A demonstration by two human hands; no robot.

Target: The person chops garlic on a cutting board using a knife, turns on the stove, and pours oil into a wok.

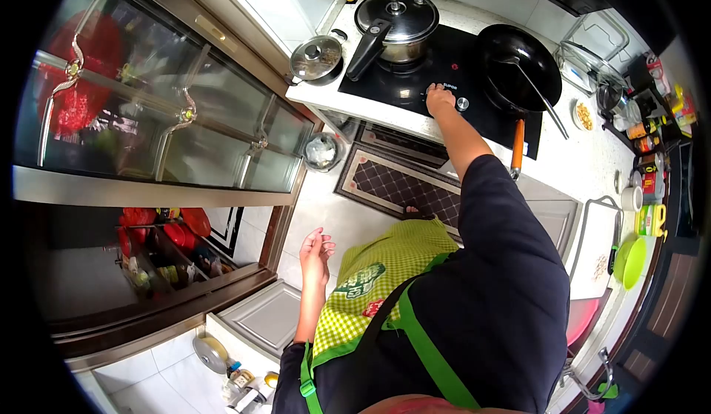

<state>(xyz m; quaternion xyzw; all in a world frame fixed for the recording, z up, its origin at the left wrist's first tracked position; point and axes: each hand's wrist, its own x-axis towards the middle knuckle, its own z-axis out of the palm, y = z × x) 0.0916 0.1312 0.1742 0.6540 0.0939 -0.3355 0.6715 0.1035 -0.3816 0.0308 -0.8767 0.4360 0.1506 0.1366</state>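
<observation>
My right hand (441, 98) reaches to the front of the black cooktop (406, 92), fingers closed around what appears to be a stove knob, mostly hidden under them. Just right of it a second, silver knob (462, 104) shows. Behind and to the left stands a pressure cooker (398, 21) with its lid on and its black handle pointing forward. On the right side of the cooktop is a black wok (511, 58) with an orange handle; a long-handled metal utensil (537, 92) rests in it. My left hand (317, 257) hangs in the air beside the apron, loosely open and holding nothing.
A small lidded pot (316, 60) stands left of the cooktop. Right of the wok are a small bowl of light brown pieces (583, 115), bottles, a white cutting board (590, 236) and a green bowl (630, 264). Glass sliding doors (178, 110) line the left; a mat (404, 184) covers the floor.
</observation>
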